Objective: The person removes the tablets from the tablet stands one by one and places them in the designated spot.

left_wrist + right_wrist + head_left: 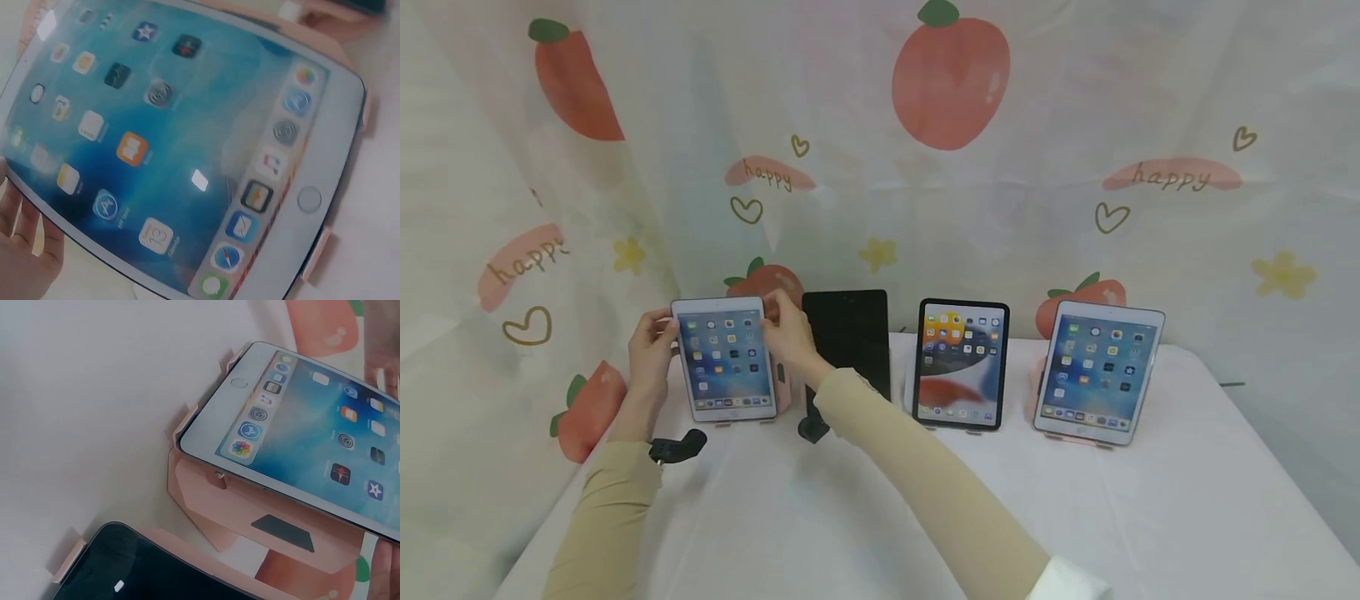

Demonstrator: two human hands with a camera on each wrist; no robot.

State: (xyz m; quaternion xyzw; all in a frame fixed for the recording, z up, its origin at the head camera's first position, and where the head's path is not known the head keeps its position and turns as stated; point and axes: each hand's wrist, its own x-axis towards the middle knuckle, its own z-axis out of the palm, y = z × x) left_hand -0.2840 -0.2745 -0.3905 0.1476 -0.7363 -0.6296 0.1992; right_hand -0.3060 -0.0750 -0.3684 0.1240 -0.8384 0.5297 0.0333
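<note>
A white-framed tablet (726, 358) with a lit blue home screen leans on a pink stand (275, 519) at the left of the table. My left hand (651, 358) holds its left edge near the upper corner, the thumb at the front. At the upper right edge, my right hand (792, 333) grips the same tablet between thumb and fingers. Small pink stand lips (317, 253) support the tablet's lower edge in the left wrist view. Fingertips behind the tablet are hidden. A dark-screened black tablet (850, 333) stands just right, partly covered by my right forearm.
Farther right stand a black-framed tablet (962, 362) with a lit screen and another white-framed tablet (1099, 371), both on stands. A white cloth covers the table (1210, 500). Behind hangs a fruit-printed curtain (1037, 225). A black wrist device (679, 447) sits at my left cuff.
</note>
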